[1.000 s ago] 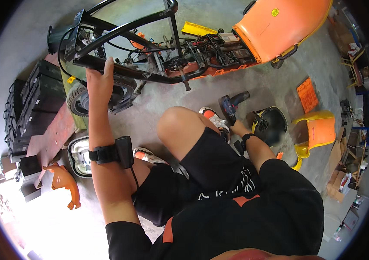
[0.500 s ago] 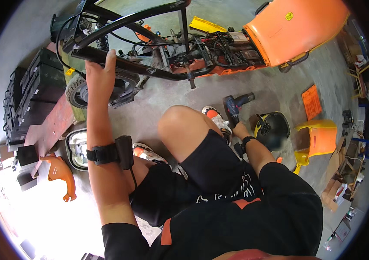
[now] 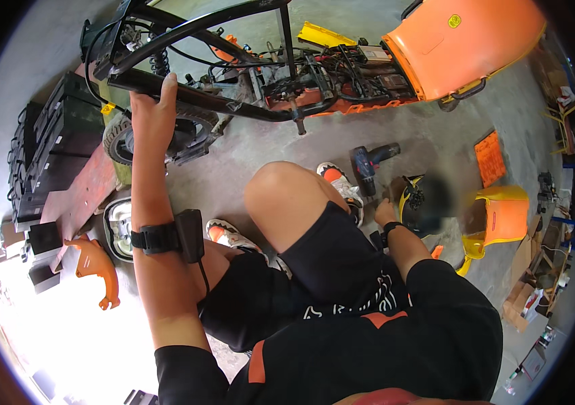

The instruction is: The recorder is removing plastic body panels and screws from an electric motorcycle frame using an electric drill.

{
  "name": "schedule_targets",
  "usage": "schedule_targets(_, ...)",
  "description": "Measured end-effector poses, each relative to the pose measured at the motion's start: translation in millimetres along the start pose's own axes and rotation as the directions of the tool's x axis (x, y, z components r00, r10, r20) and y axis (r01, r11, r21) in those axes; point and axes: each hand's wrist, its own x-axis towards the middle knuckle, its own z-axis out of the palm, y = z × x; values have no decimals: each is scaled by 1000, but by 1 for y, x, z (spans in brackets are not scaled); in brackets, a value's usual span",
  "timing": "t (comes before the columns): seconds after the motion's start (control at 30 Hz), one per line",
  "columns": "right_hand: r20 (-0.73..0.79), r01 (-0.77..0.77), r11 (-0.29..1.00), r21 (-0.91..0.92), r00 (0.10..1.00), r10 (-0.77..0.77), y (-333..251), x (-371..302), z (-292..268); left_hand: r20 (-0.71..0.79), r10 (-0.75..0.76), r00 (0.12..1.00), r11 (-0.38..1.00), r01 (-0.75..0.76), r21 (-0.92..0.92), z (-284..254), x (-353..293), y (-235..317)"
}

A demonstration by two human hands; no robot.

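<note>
My left hand is wrapped round a black frame tube of a partly stripped electric scooter, its thumb lying along the top. Below that tube shows the scooter's wheel. A cordless drill in dark blue and black lies on the floor in front of my right shoe. Just beyond its near end is my right hand, apart from the drill, with fingers stretched out and nothing seen in them. Right beside this hand sits a rounded black shell with a yellow rim, small dark pieces inside it; part of it is blurred.
The scooter's orange body panel rises at the far right. An orange plate and an orange-yellow cover lie on the right floor. Black cases stack at the left, near a curved orange part and a white-lined shell.
My right hand has let go of the drill and moved a little right and nearer to me. The drill stays on the floor. My left hand keeps its hold on the tube.
</note>
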Motion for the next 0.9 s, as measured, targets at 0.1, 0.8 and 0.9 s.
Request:
schedule_targets(0.1,12,-32,999,-25,999,32,8,5,10,-18,-37,999,998,38,48,0,-1,2)
schedule_targets(0.8,-75,-76,948,310,992,104,39,23,36,-29,-89,996,989,91,112,5,-3,13)
schedule_targets(0.9,-168,16,837,548,981,92,27,24,28,-5,-51,999,998,51,48,5,-4,13)
